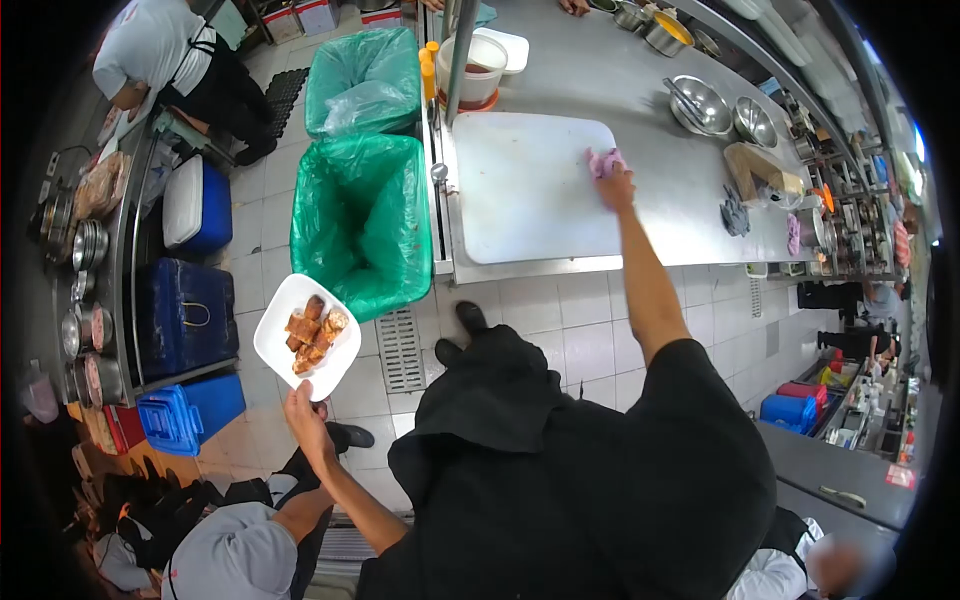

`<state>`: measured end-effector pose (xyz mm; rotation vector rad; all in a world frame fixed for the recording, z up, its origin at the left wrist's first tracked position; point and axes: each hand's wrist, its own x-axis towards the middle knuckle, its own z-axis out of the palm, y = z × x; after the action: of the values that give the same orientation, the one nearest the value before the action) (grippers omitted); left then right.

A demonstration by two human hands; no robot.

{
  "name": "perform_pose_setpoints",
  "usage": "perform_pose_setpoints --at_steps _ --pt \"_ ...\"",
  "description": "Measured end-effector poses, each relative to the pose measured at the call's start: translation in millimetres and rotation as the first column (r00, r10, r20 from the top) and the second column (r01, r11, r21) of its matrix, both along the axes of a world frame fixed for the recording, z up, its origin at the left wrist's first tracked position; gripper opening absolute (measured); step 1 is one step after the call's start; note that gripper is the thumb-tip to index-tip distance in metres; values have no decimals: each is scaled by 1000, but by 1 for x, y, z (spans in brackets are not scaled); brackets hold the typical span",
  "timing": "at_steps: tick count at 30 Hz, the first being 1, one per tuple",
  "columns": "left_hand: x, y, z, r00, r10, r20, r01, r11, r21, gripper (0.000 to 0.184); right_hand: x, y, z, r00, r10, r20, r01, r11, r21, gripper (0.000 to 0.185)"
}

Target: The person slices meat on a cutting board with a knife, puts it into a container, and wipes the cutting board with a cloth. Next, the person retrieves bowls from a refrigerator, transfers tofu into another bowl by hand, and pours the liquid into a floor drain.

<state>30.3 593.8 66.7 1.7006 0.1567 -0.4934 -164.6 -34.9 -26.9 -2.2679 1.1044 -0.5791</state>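
My left hand (308, 408) grips the near edge of a white square dish (268, 335), which is held out at the left. Several browned pieces of food (312, 337), perhaps meat, lie in the dish. My right arm reaches forward over the steel table, and my right hand (616, 186) is closed on a pink cloth (604, 161). The cloth touches the right edge of a large white cutting board (530, 190).
Green-lined bins (360, 220) stand left of the steel table (690, 200). Metal bowls (700, 105), a grey cloth (735, 212) and a white tub (470, 65) are on the table. Co-workers (235, 550) stand nearby. Blue coolers (187, 315) sit under the left counter.
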Motion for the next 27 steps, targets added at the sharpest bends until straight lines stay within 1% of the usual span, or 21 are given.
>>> perform_pose_setpoints --at_steps 2,4,5,6,7,8,9,11,12,13,14,16,17,18,20,21,22,23,25,26,27 --pt "1 5 -4 1000 -1 -14 1 1000 7 24 45 4 -30 955 -151 -257 109 980 -169 37" --pt "4 2 -6 1000 -11 -18 12 1000 24 24 107 -1 -55 963 -36 -268 30 999 -28 40" --pt "5 0 -6 1000 -10 -3 10 999 33 24 141 10 -64 978 55 -200 -25 989 146 42" --pt "10 -7 -6 1000 -9 22 8 999 34 24 168 39 -50 969 218 -116 -221 975 -13 44" --pt "15 -14 -5 999 -15 43 14 999 31 24 191 57 -34 943 289 166 -330 876 353 48" --pt "16 -18 -2 999 -14 40 13 999 40 24 205 67 -18 864 239 443 -487 618 617 52" --pt "16 -20 1 999 -12 31 10 999 53 24 206 66 -3 859 233 456 -493 616 614 52" --pt "18 -28 6 999 4 41 -5 999 39 24 200 53 38 801 296 521 -535 743 401 56" --pt "17 -28 9 999 17 36 -18 999 30 24 186 47 71 911 259 320 -371 852 370 55" --pt "16 -31 13 999 21 36 -22 999 23 23 174 28 72 890 232 392 -368 874 318 51" --pt "17 -32 14 998 38 41 -39 999 28 23 169 -19 40 880 272 389 -342 932 122 45" --pt "19 -35 16 999 21 51 -21 1000 3 22 130 -62 30 933 308 186 -267 939 -216 41" --pt "19 -39 18 999 25 43 -25 1000 3 22 125 -60 19 1000 30 -4 -31 989 -146 41" --pt "20 -41 18 998 32 45 -32 999 5 22 113 -47 6 946 -245 -214 222 967 -125 41" --pt "24 -51 15 998 44 54 -43 999 -30 23 111 1 -5 871 -367 -326 287 920 -268 38" --pt "28 -56 14 998 39 56 -37 999 -36 23 115 8 -11 950 -203 -239 180 977 -116 36" --pt "34 -62 11 997 45 63 -43 998 -34 23 119 0 -51 991 110 -79 -115 992 -58 35" --pt "38 -66 8 997 43 62 -42 999 -24 24 125 22 -74 949 314 -14 -314 948 -46 40" --pt "51 -73 3 998 9 68 -9 1000 -6 25 124 103 -34 794 583 172 -608 757 240 46" --pt "60 -79 -1 996 13 90 -13 1000 2 26 121 125 14 775 605 182 -625 691 364 42" --pt "66 -79 -4 994 -22 111 23 1000 -10 25 111 133 31 872 463 160 -482 749 454 43"
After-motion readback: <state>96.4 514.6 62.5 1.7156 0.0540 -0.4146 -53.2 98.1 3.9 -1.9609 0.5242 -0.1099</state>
